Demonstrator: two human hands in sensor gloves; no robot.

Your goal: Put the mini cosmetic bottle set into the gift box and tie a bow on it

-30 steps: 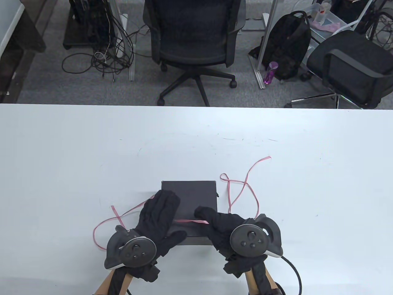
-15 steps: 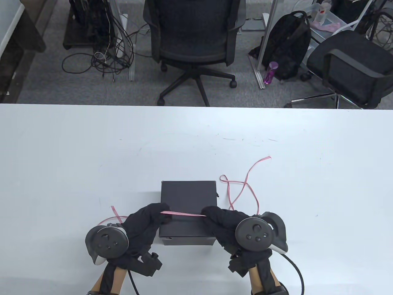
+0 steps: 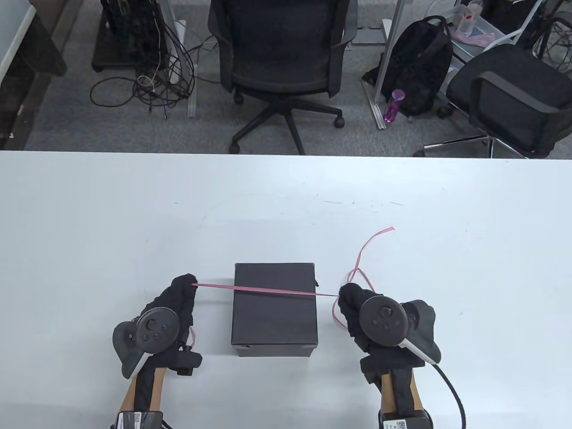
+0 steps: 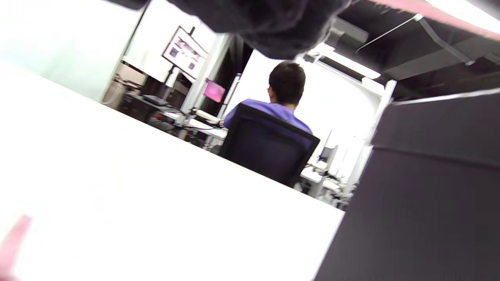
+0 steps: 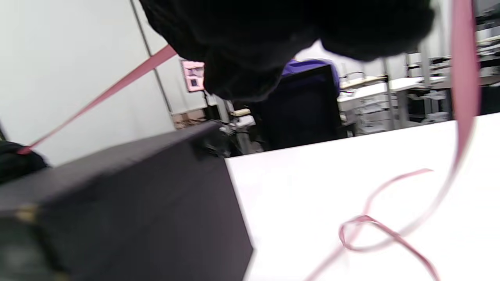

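Note:
A closed black gift box [image 3: 274,308] stands on the white table [image 3: 286,201] near its front edge. A thin pink ribbon [image 3: 268,290] runs taut across the box's top. My left hand [image 3: 184,286] pinches one end left of the box; my right hand [image 3: 347,295] pinches the other side right of it. In the right wrist view the ribbon [image 5: 117,88] stretches over the box [image 5: 129,203], and its loose tail [image 5: 375,226] curls on the table. In the left wrist view the box wall [image 4: 422,195] fills the right. No bottles show.
The ribbon's free tail [image 3: 371,241] trails back and right on the table. Beyond the far edge are office chairs [image 3: 286,67], a backpack [image 3: 420,67] and floor cables [image 3: 152,85]. In the left wrist view a person [image 4: 285,97] sits at another desk.
Both hands left the box top and pulled apart to its sides, drawing the ribbon straight and taut across the lid. The loose loops on the right have shortened.

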